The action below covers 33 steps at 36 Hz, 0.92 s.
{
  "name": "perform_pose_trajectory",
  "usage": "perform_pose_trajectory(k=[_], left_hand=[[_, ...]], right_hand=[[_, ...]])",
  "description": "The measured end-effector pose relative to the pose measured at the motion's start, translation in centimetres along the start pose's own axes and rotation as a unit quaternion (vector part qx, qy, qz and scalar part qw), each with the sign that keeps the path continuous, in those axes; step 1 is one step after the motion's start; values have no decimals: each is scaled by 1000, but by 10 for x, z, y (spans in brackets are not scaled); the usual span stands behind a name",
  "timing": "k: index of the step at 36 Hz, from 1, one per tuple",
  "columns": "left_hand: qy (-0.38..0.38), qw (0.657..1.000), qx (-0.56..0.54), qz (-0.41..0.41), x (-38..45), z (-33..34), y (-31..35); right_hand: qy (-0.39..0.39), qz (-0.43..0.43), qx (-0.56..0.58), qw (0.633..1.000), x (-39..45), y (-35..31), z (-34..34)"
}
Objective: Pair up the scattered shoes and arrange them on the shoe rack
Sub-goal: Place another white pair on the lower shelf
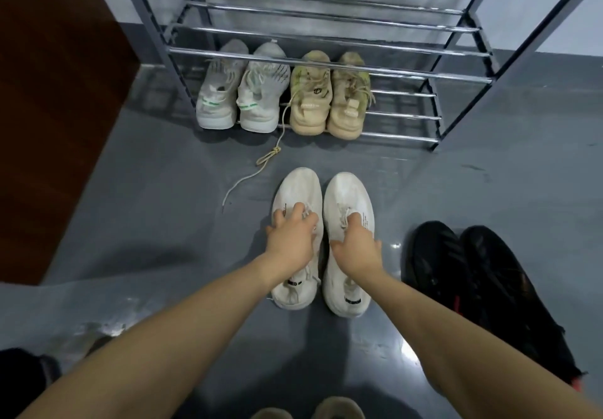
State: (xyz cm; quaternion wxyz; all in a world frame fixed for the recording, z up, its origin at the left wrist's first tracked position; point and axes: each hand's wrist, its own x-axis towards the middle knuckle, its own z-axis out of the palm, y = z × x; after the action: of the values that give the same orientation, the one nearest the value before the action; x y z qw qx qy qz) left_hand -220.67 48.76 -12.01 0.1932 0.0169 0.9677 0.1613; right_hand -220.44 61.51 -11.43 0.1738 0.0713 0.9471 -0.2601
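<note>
Two bare forearms reach down from the lower edge of the view, and between them, at the very bottom, peek the tan toes of a pair of slippers (310,410) (probably the person's own). Each hand sits on one shoe of a white knit sneaker pair (321,242) standing side by side on the glossy grey floor (163,223): the left hand (292,234) curls its fingers into the laces of the left shoe, and the right hand (354,244) grips the throat of the right shoe.

Ahead, the chrome-barred metal shoe rack (326,56) already carries a pale grey mesh sneaker pair (243,89) and a beige chunky sneaker pair (329,95) on its bottom tier, one beige lace trailing out over the floor. A black sneaker pair (470,275) waits to the right.

By my reading, the white pair is matched and being grasped for lifting; next comes carrying both forward onto free rack bars beside the beige pair, clear of that loose lace.
</note>
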Motion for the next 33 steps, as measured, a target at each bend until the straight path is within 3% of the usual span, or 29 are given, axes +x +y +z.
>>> perform_pose_trajectory(k=[8, 17, 25, 33], left_hand=[[21, 996, 66, 56, 6, -19, 9], [63, 985, 114, 111, 33, -57, 73], [113, 967, 135, 184, 69, -92, 96], [115, 969, 129, 177, 120, -113, 122]], right_hand=[[97, -82, -28, 991, 0, 10, -38], [191, -55, -64, 978, 27, 19, -85], [171, -57, -42, 983, 59, 20, -140], [151, -44, -28, 987, 112, 24, -167]])
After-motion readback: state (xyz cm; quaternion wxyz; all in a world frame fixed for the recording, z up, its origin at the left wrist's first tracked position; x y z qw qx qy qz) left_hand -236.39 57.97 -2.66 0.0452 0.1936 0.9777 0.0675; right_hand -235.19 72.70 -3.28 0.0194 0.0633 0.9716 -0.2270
